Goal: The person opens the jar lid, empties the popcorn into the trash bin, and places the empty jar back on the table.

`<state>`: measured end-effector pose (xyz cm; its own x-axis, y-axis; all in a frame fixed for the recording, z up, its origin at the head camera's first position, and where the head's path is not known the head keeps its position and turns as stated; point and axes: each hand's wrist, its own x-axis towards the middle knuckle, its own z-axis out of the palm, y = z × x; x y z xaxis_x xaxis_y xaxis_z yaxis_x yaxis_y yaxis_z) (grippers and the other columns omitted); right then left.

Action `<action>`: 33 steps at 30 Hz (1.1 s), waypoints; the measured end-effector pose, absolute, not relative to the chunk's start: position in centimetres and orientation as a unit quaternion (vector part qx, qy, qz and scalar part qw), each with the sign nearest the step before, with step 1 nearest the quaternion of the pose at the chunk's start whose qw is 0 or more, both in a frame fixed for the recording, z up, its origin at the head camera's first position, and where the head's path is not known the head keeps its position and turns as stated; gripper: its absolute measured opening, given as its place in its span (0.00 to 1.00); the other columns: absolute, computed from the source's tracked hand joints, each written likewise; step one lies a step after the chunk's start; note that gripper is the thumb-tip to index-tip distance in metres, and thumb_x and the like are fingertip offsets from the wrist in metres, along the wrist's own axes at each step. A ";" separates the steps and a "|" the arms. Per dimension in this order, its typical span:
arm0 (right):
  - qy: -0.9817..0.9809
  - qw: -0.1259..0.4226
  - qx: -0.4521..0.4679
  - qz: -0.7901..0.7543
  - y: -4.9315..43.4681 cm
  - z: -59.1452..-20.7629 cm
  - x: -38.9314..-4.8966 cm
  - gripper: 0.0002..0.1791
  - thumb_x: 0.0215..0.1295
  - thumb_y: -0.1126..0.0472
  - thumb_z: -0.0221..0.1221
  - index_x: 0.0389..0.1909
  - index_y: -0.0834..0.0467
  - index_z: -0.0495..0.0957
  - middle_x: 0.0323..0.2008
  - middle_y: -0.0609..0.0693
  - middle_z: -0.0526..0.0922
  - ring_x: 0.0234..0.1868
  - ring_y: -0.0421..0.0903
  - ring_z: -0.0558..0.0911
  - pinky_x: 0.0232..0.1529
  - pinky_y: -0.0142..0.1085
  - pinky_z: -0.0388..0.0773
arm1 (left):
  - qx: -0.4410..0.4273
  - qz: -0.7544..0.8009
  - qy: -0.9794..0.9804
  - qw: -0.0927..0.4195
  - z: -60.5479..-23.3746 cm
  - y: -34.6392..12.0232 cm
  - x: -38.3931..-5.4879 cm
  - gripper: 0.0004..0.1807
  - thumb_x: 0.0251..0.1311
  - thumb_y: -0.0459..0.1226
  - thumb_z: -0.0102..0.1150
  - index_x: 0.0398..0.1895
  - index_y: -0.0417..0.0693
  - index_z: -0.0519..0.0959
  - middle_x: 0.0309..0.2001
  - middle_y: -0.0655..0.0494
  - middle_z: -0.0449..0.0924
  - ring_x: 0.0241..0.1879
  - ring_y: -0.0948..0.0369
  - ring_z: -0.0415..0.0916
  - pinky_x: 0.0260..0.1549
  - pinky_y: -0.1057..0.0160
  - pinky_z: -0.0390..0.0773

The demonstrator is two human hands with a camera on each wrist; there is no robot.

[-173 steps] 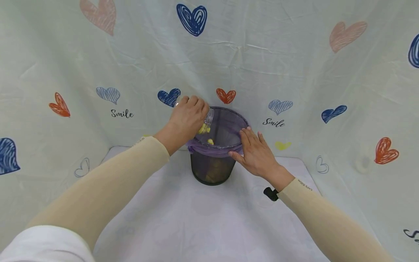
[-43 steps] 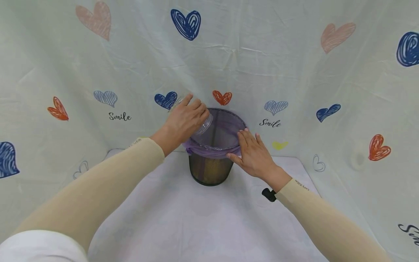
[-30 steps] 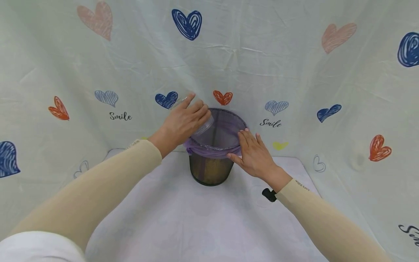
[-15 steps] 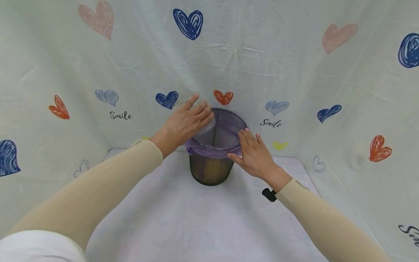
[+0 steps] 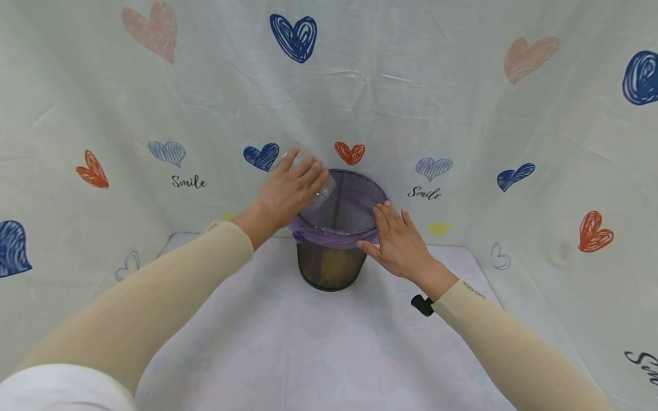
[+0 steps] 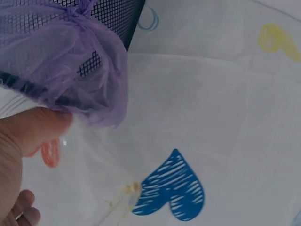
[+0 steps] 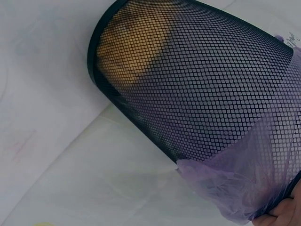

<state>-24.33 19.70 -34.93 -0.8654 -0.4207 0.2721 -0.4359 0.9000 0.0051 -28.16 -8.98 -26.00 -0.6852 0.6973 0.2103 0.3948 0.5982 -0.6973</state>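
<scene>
My left hand (image 5: 292, 188) holds a clear plastic jar (image 5: 325, 193) tipped on its side, its mouth over the left part of the bin's opening. A few yellow crumbs (image 6: 131, 188) show by the jar in the left wrist view; the hand hides much of the jar. The black mesh waste bin (image 5: 329, 268) stands upright, lined with a purple bag (image 5: 336, 237) folded over its rim. Through the mesh, a yellow mass (image 7: 136, 44) shows at the bottom. My right hand (image 5: 403, 242) rests against the bin's right rim, fingers extended and thumb spread along the front.
A white cloth (image 5: 329, 348) covers the table under the bin. Close behind and at both sides hangs a pale curtain (image 5: 385, 103) printed with hearts and "Smile". A black strap mount (image 5: 423, 305) sits on my right wrist.
Earlier, yellow popcorn-like pieces were spilling from the jar into the bin; now none show at its mouth. The bin's lower part looks yellower. Lately my left hand shifts slightly; the right stays put.
</scene>
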 end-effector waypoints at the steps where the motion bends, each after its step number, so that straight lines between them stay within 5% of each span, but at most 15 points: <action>1: -0.965 0.135 0.222 0.027 19.7 -34.9 -24.3 0.52 0.76 0.32 0.52 0.80 0.71 0.55 0.81 0.66 0.58 0.85 0.61 0.52 0.82 0.63 0.47 | -0.308 0.295 -0.871 0.244 -26.0 -9.2 -28.2 0.47 0.68 0.42 0.69 0.84 0.44 0.53 0.80 0.44 0.58 0.79 0.46 0.54 0.81 0.40 0.49; 4: -0.965 0.135 0.222 0.026 19.7 -34.9 -24.4 0.53 0.76 0.32 0.52 0.80 0.71 0.54 0.81 0.66 0.58 0.85 0.61 0.52 0.82 0.63 0.46 | -0.281 0.236 -0.893 0.261 -26.2 -9.8 -28.3 0.44 0.71 0.45 0.65 0.82 0.41 0.55 0.78 0.42 0.62 0.76 0.45 0.59 0.77 0.41 0.57; 14: -0.966 0.133 0.221 0.030 19.7 -35.1 -24.5 0.53 0.76 0.32 0.52 0.81 0.71 0.54 0.81 0.66 0.58 0.85 0.61 0.52 0.82 0.63 0.46 | -0.211 0.035 -0.941 0.263 -27.1 -11.4 -28.2 0.61 0.50 0.57 0.81 0.78 0.37 0.57 0.72 0.37 0.64 0.70 0.40 0.61 0.67 0.39 0.63; 33: -0.965 0.136 0.224 0.036 19.7 -35.0 -24.3 0.52 0.77 0.33 0.53 0.80 0.71 0.55 0.81 0.66 0.59 0.84 0.61 0.52 0.82 0.63 0.46 | -0.118 -0.196 -0.930 0.287 -30.5 -13.8 -26.7 0.62 0.49 0.56 0.82 0.77 0.33 0.56 0.68 0.29 0.66 0.65 0.35 0.63 0.64 0.37 0.66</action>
